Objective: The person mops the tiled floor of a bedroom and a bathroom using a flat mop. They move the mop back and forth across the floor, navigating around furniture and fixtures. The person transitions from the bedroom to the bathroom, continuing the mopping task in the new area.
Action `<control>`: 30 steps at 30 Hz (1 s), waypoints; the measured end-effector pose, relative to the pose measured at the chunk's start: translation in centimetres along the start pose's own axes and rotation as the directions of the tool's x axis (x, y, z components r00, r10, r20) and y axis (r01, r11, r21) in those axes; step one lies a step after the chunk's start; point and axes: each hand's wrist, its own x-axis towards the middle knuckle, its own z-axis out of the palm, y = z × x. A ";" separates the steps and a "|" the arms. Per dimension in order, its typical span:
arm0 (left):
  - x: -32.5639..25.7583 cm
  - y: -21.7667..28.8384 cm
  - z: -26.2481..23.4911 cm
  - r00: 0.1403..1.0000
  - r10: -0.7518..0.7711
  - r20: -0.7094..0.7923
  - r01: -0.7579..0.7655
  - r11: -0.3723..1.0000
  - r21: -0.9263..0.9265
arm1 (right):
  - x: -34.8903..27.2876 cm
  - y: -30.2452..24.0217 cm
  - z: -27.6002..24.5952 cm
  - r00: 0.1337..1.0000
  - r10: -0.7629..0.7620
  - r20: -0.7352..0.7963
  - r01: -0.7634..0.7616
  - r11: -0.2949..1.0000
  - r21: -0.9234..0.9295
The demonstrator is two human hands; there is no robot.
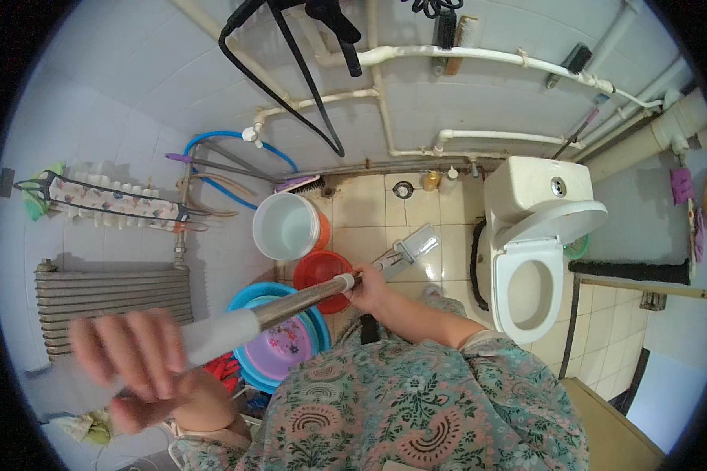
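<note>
A long mop with a metal pole (300,303) and a white plastic handle (218,333) runs slantwise across the view. My left hand (141,361) is at its upper end, slightly blurred, with fingers laid over the handle and thumb beneath. Lower down, my right hand (368,289) is closed round the pole, just below a white collar (344,282). Beyond it, the grey-and-white mop head (415,245) rests on the tiled floor. Under the pole are a red bucket (319,268) and stacked blue and purple basins (271,349), partly covered by the handle.
A white bucket (281,226) stands by the left wall near a brush (300,185) and blue hose (204,140). To the right is a toilet (528,290) with raised lid. Two small bottles (440,180) and a floor drain (402,190) lie along the far wall. A radiator (114,306) is at left.
</note>
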 end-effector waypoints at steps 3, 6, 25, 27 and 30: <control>-1.0 0.4 -1.0 0.999 -0.048 -0.006 0.048 0.999 -0.026 | 0.9 1.0 0.8 0.991 0.013 -0.136 -0.026 0.995 -0.095; -1.3 0.3 -2.0 0.996 -0.059 0.067 0.062 0.997 -0.043 | 4.4 0.5 -0.8 0.996 0.011 -0.090 -0.021 0.993 -0.120; 3.1 1.3 -4.4 0.550 0.055 0.833 0.339 0.897 -0.283 | 5.2 2.8 2.2 0.982 -0.006 0.188 0.012 1.000 -0.026; 3.2 2.9 -4.3 0.537 0.000 0.844 0.383 0.891 -0.244 | 4.2 4.5 1.5 0.996 0.007 0.094 -0.006 1.000 -0.004; 1.5 1.0 -4.3 0.623 -0.034 0.781 0.382 0.885 -0.266 | 4.8 3.6 -0.8 0.997 0.017 0.074 -0.018 1.000 0.015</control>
